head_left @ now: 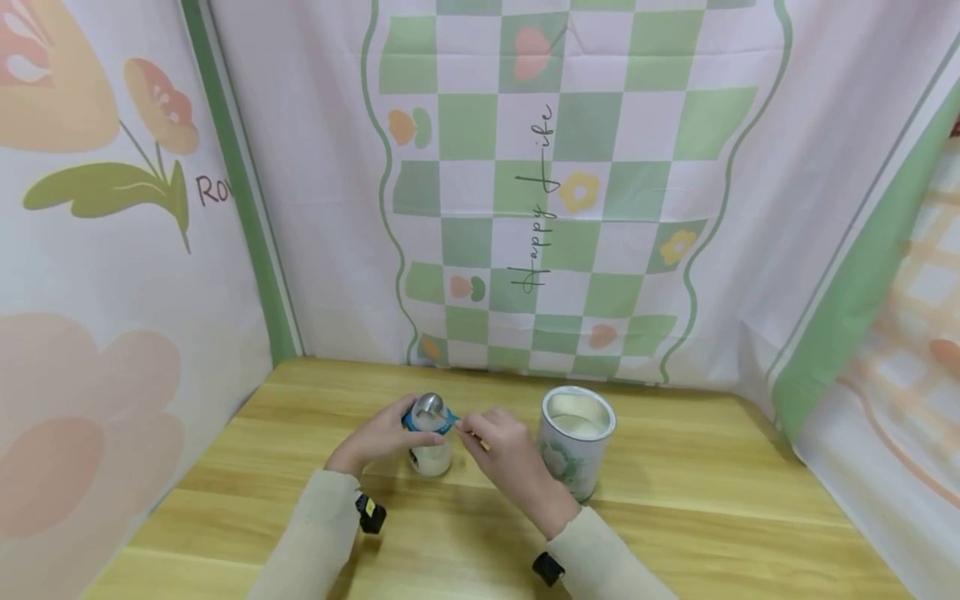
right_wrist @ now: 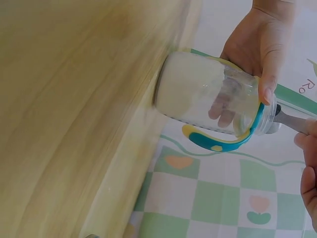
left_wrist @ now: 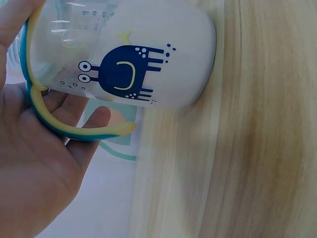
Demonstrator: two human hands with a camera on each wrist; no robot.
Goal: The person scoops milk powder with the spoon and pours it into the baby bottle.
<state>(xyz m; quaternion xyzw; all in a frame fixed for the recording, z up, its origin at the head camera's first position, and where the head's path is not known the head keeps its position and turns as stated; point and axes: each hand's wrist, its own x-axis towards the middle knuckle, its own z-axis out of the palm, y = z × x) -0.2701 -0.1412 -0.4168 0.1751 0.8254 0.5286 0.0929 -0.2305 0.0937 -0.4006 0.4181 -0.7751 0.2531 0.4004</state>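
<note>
a light wooden table (head_left: 675,500) with straight pale grain sits inside a booth of printed cloth, the backdrop (head_left: 570,167) behind it checked in green and white with small flowers.

the baby bottle (head_left: 431,440) stands upright on the wood, just left of the round tin (head_left: 576,440). it is a clear, rounded bottle with a blue collar and curved handles, filled about a third of the way with white powder. the left hand (head_left: 378,435) grips it on its left side, fingers curled round the body near the collar. the right hand (head_left: 504,446), between bottle and tin, pinches the handle of a metal spoon (head_left: 431,406) whose shiny bowl lies over the bottle's open mouth.

the tin is a squat cylinder, lid off, pale inside, with a green floral print on its wall.

the left wrist view alone shows a dark blue cartoon creature (left_wrist: 121,74) printed on the bottle's side, printed measuring marks above it, and the yellow inner face of the handle (left_wrist: 74,130) looped over the fingers. the right wrist view shows the powder (right_wrist: 188,89) packed against the bottle's base, the fingers (right_wrist: 220,106) seen through the clear wall, and the teal outer face of the other handle (right_wrist: 223,141).
</note>
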